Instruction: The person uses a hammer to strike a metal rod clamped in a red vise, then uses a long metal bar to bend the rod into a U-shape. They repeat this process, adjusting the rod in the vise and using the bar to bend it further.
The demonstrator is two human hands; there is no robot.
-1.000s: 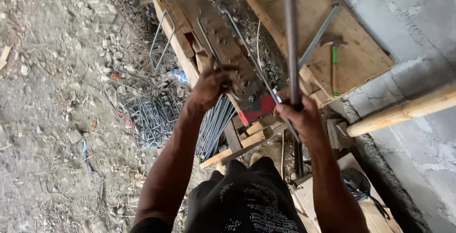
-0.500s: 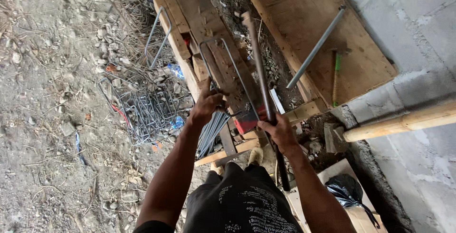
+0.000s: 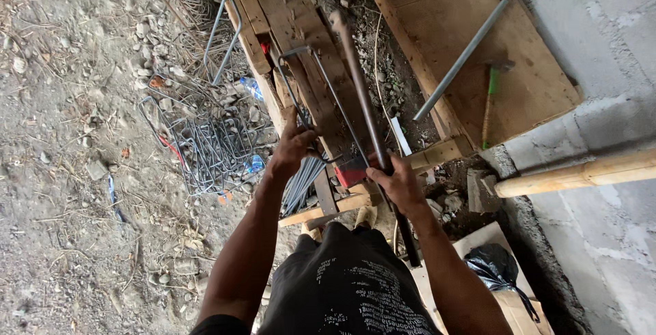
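Ground (image 3: 61, 137) was bare dirt and rubble, a block wall (image 3: 601, 48) ran along the right, and a big plywood sheet (image 3: 437, 27) lay against its foot. A long plank worktop (image 3: 287, 20) ran away from the person between ground and sheet.

On the sheet: a grey pipe (image 3: 465, 55) lying loose, with a green-handled hammer (image 3: 486, 102) beside it. A bamboo pole (image 3: 581, 174) stuck out from the wall. A pile of finished bent stirrups (image 3: 212, 147) sat on the dirt off the worktop's left edge; a black bag (image 3: 495, 266) lay near the person's right leg.

At the worktop's near end:
- The rebar piece (image 3: 321, 96), already bent into a U with a square top, lay flat along the planks, its open legs toward the person.
- Left hand (image 3: 294, 147) was clenched on the near left leg of the rebar piece, pinning it to the plank.
- Right hand (image 3: 400, 184) was wrapped around the long bending lever (image 3: 359, 89), low on its shaft just by the red jig plate (image 3: 352, 169). The lever angled up and away over the worktop.

My judgement on doing the bend well: keep the rebar piece flat and hard against the jig pins, left fingers clear of the lever's path, and swing the lever in one smooth arc. The pin contact itself was hidden by the hands.
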